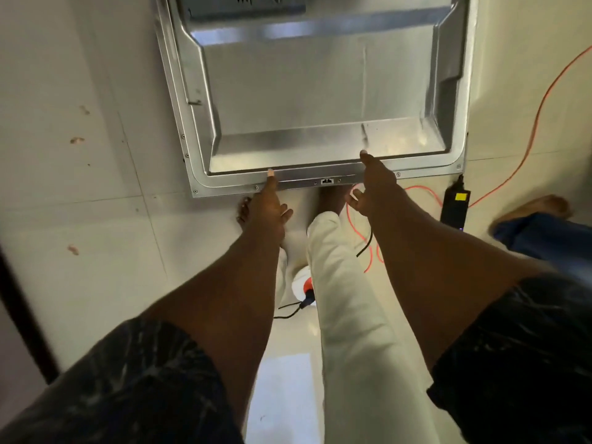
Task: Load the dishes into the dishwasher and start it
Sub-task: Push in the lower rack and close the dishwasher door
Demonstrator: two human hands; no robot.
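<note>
Dark patterned sleeves (128,379) and two bare forearms filled the near edge of my feed, both reaching toward the dishwasher door (320,91), which lay open and flat over the tiled floor (80,187).

The left hand (267,208) met the door's near rim left of the latch (326,181), one finger straight and touching the steel. I could not tell how its other fingers lay. The right hand (376,184) met the same rim right of the latch, forefinger stretched onto the lip, the remaining fingers (355,195) loosely curled and holding nothing.

No dishes showed in my view.

Below the rim stood a white trouser leg (346,299). To the door's right, an orange cable (528,123) trailed past a black power adapter (455,203).

I judged the door a stiff, hinged slab, fairly weighty and probably sprung. Its polished liner looked slick, so bare fingertips could slide on it. The sound hold, as I read it, was the near rim on either side of the latch, with fingers hooked under the edge and the hands spread so the panel would swing evenly rather than twist.
</note>
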